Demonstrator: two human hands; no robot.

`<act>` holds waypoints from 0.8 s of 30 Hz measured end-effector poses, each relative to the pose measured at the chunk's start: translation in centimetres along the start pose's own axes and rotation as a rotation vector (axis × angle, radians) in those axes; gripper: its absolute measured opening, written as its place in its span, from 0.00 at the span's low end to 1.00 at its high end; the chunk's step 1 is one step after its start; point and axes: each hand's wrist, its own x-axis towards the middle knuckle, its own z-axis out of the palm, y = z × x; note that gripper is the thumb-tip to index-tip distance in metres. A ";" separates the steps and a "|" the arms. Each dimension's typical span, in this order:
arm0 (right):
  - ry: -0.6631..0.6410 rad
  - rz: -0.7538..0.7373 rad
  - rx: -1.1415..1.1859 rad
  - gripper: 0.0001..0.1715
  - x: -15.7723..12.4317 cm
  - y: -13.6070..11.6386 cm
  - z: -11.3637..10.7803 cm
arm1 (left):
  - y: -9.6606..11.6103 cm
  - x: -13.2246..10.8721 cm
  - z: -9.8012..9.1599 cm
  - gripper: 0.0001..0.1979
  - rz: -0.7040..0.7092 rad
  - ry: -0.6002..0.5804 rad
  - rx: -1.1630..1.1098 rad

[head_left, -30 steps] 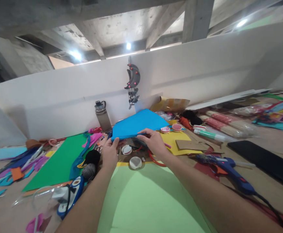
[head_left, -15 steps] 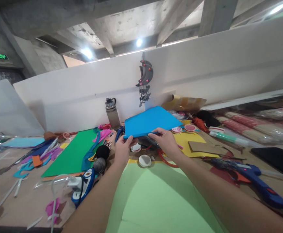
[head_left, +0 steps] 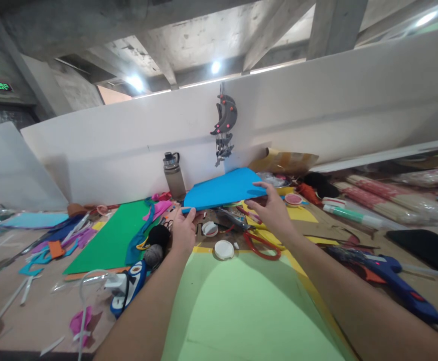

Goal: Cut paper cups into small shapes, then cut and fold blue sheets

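Note:
A bright blue sheet (head_left: 222, 188) is raised at a slant above the clutter in the middle of the table. My left hand (head_left: 184, 231) pinches its near left corner between thumb and fingers. At the sheet's right corner is my right hand (head_left: 273, 208), fingers spread, fingertips over the blue edge and thumb apart below it. Under the sheet lie red-handled scissors (head_left: 264, 248), a white round lid (head_left: 224, 249) and a small white round container (head_left: 209, 229). A pale green sheet (head_left: 241, 306) lies between my forearms.
Left are a green sheet (head_left: 106, 240), a black yarn ball (head_left: 159, 234) and a blue-and-white power strip (head_left: 128, 291). A blue glue gun (head_left: 399, 286) lies right. A water bottle (head_left: 174, 175) stands before the white partition (head_left: 128, 145), where a dark moon-shaped ornament (head_left: 226, 115) hangs.
The blue sheet has shifted slightly left and lower with my left hand. My right hand has released the near edge and moved right to the corner, its fingers spreading. More of the scissors shows.

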 end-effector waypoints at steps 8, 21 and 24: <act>-0.056 0.080 0.027 0.16 0.5 -1.4 -1.8 | 0.4 0.4 -0.6 0.23 0.117 0.045 0.075; -0.153 0.316 0.386 0.21 0.9 0.6 -1.3 | 0.7 0.5 -0.9 0.21 0.022 0.036 0.089; -0.104 0.299 0.378 0.20 0.9 0.8 -1.0 | 0.7 0.4 -0.9 0.21 -0.003 0.019 0.084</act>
